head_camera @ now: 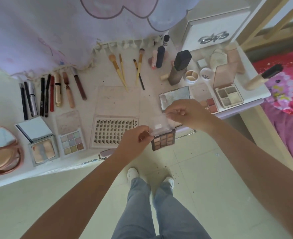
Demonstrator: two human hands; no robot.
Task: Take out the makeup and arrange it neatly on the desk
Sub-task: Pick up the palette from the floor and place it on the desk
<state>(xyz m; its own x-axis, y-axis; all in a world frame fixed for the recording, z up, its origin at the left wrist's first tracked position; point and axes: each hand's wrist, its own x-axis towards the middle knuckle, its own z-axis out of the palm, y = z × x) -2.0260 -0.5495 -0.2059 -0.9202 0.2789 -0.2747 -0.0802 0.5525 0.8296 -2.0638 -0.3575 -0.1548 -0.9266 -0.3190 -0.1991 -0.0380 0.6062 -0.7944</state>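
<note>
1. The left hand [135, 140] pinches the near-left edge of a small brown eyeshadow palette [163, 140], fingers curled on its hinge side.
2. The right hand [185, 112] pinches the far edge of the palette's clear lid [159, 124], which is lifted open above the pans.
3. The palette is held at the front edge of the white desk [38, 171], partly over the floor.
4. Just left of it lies an open false-lash tray [113, 132]; further left sit a pastel palette [71, 143], a mirrored compact [42, 150] and a pink cushion compact [4, 157].
5. Behind these lie a row of pencils and tubes [45, 94] and wooden-handled brushes [123, 69].
6. To the right stand a dark-capped bottle [179, 68] and an open grey quad palette [228, 95].
</note>
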